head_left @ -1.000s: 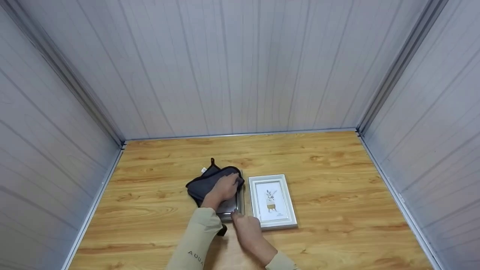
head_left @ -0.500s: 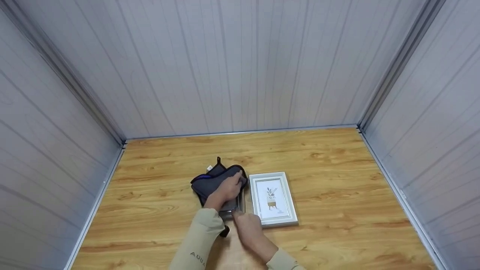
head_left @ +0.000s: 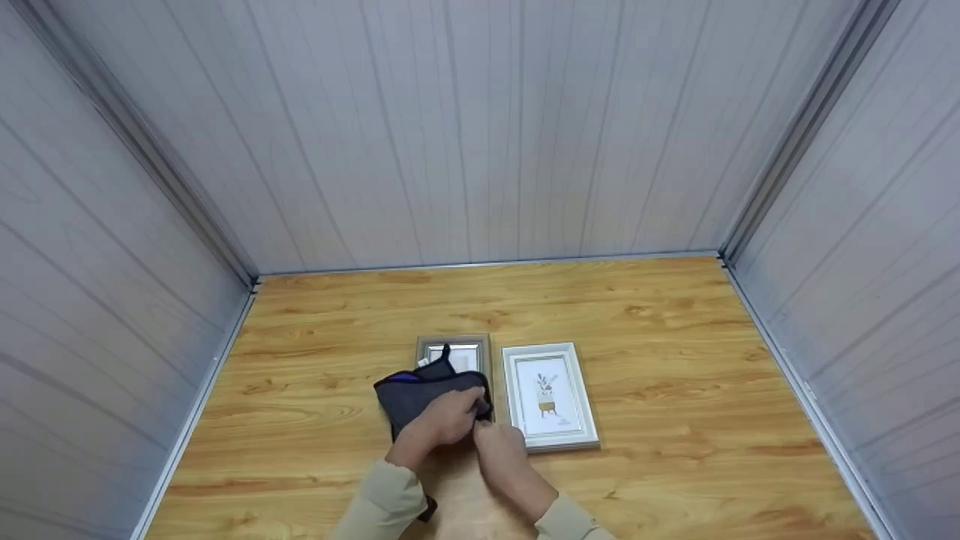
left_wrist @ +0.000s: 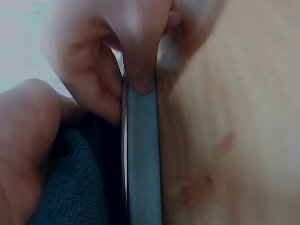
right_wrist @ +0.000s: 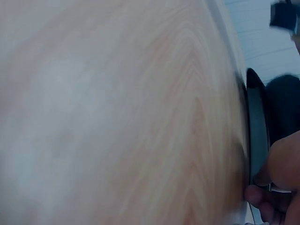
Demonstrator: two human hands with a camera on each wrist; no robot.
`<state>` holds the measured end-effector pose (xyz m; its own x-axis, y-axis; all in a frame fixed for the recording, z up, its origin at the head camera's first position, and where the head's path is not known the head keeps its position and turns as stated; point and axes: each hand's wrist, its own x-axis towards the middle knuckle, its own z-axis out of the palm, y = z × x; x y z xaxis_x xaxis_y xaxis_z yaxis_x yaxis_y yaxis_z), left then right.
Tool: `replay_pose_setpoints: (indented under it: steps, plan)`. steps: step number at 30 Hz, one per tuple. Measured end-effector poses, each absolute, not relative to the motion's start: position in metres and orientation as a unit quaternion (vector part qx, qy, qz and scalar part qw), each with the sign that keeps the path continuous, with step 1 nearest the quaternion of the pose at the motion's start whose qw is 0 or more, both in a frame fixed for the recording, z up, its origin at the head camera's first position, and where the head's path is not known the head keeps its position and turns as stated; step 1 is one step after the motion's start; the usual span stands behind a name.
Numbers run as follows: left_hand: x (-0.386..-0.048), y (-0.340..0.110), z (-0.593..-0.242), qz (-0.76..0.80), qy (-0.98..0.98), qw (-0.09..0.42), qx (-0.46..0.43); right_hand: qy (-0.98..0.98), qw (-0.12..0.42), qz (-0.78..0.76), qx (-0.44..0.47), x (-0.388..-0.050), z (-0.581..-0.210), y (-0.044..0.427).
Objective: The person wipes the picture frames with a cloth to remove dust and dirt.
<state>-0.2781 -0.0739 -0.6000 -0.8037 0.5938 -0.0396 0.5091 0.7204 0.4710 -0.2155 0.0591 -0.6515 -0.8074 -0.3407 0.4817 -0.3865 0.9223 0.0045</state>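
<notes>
A grey-brown picture frame [head_left: 454, 339] lies on the wooden surface, its near part hidden under a dark grey cloth [head_left: 420, 394] with black edging and a loop. My left hand [head_left: 442, 420] holds this cloth against the near part of the frame, some of it bunched at the fingers. At the frame's near right corner, my right hand [head_left: 501, 448] pinches the edge; in the left wrist view its thumb lies on the frame's side [left_wrist: 143, 150]. The cloth's fuzzy blue-grey face [left_wrist: 65, 178] shows there too, beside my left hand.
A white picture frame [head_left: 508, 375] with a potted-plant print lies just right of the grey-brown one, close to my right hand. Pale panelled walls [head_left: 480, 135] bound the wooden tabletop [head_left: 675, 375] at the back and both sides.
My left hand has drawn the cloth down toward me, baring the far end of the grey-brown frame. My right hand stays at the near corner.
</notes>
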Motion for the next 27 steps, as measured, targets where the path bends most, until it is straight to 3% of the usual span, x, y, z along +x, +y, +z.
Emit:
replay_pose_setpoints:
  steps: [9, 18, 27]
  plan:
    - [-0.273, -0.059, -0.593, 0.147, 0.945, 0.113, 0.269, -0.959, 0.201, 0.058, 0.19, -0.216, -0.652, 0.063]
    - [-0.306, -0.049, -0.601, 0.034, 0.96, 0.054, 0.272, -0.953, 0.204, 0.068, 0.213, -0.215, -0.653, 0.06]
    - [-0.341, -0.045, -0.599, -0.052, 0.959, 0.045, 0.275, -0.953, 0.214, 0.062, 0.204, -0.218, -0.651, 0.06]
